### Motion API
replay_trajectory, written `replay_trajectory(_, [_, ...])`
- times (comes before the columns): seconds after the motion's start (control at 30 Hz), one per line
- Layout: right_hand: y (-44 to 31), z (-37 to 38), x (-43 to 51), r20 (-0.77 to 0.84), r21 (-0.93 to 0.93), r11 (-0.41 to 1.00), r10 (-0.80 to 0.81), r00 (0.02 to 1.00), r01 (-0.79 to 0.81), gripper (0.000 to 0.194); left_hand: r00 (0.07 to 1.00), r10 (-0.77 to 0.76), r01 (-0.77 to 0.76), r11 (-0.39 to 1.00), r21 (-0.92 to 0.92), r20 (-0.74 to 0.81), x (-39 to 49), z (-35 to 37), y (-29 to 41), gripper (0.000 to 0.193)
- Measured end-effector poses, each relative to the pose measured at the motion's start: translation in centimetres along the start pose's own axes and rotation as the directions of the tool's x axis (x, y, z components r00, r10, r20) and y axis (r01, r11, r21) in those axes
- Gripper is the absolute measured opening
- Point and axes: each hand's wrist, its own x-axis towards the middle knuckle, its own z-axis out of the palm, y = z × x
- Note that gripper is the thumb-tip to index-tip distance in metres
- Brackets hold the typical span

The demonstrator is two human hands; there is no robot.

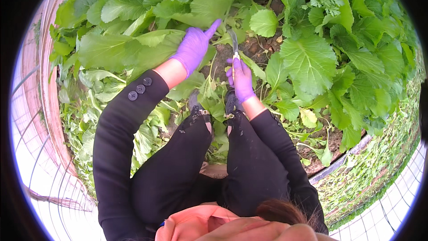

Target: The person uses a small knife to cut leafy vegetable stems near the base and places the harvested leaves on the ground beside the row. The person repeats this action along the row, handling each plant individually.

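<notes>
My right hand (241, 77), in a purple glove, is closed around the pale handle of a small knife (234, 40) with a curved metal blade. The blade points away from me, its tip among stems low in the leafy greens. My left hand (195, 47), gloved in the same purple, lies against broad green leaves (127, 50) left of the blade. One finger of it stretches toward the stems near the knife tip. Its other fingers are mostly out of sight, so whether they grip a stem cannot be told. Bare brown soil (257, 52) shows right of the blade.
Dense leafy plants (361, 47) grow ahead and to the right. Loose leaves (147, 137) lie left of my legs. My shoes (232, 102) stand among low leaves. A dark bed edging (341, 162) runs at right; clear sheeting over a wire grid (50, 174) rises at left.
</notes>
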Motion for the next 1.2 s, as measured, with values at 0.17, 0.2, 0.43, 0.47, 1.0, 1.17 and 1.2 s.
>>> replay_trajectory(0.17, [0.1,0.6,1.9,-0.024,0.108,0.993,-0.041,0.999,0.044,0.04,1.0,-0.005,0.006,0.999,0.037,-0.003,-0.5,-0.1,-0.1,0.097])
replay_trajectory(0.2, [0.3,0.5,1.8,-0.076,0.127,0.991,-0.041,0.996,0.05,0.04,1.0,-0.002,0.002,0.999,0.038,0.002,-0.6,-0.1,-0.1,0.097])
replay_trajectory(0.43, [1.0,0.2,2.6,0.125,0.289,0.941,0.146,0.981,-0.177,0.043,1.0,0.004,-0.003,0.999,0.051,-0.018,-1.2,0.5,0.3,0.091])
replay_trajectory(0.47, [1.0,0.2,2.3,0.201,0.313,0.926,0.155,0.967,-0.213,0.043,0.999,0.008,-0.007,0.999,0.053,-0.031,-1.2,0.5,0.4,0.09])
replay_trajectory(1.0, [-18.0,1.5,-16.7,0.352,-0.02,0.787,-0.571,0.741,0.616,0.056,0.785,-0.21,-0.501,0.339,-0.796,-0.583,-18.9,-11.0,-3.8,0.063])
replay_trajectory(1.17, [-22.1,5.4,-22.5,0.39,-0.207,0.69,-0.592,0.705,0.694,0.043,0.702,-0.529,-0.547,0.029,-0.837,-0.477,-26.4,-16.9,-7.3,0.058])
replay_trajectory(1.2, [-22.0,6.2,-23.3,0.441,-0.177,0.685,-0.586,0.68,0.706,0.043,0.649,-0.628,-0.569,-0.027,-0.822,-0.428,-27.4,-17.8,-7.5,0.06])
